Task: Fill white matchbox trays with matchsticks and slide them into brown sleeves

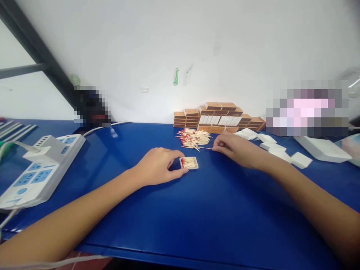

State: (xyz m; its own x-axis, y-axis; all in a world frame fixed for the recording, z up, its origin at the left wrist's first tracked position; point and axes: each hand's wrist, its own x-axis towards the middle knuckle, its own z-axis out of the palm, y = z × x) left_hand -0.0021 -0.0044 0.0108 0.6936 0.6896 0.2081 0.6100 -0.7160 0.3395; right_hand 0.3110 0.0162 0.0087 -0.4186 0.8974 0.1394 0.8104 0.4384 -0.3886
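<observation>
A small white matchbox tray [192, 168] lies on the blue table, partly filled with red-headed matches [189, 162]. My left hand [157, 166] grips the tray's left end between thumb and fingers. To the right, my right hand [232, 147] pinches a single match [209, 149], its red head pointing left, just above or on the tabletop. Behind the tray, near my right fingertips, lies a loose heap of matches [194, 138] with red heads mostly to the left.
Stacked matchboxes [219, 112] stand against the wall behind the heap. Several white empty trays [277, 150] lie beyond my right wrist, beside a larger white box [323, 148]. On the left sits a white power strip [53, 165] with a plug and cables. The blue table [180, 217] ends at a front edge.
</observation>
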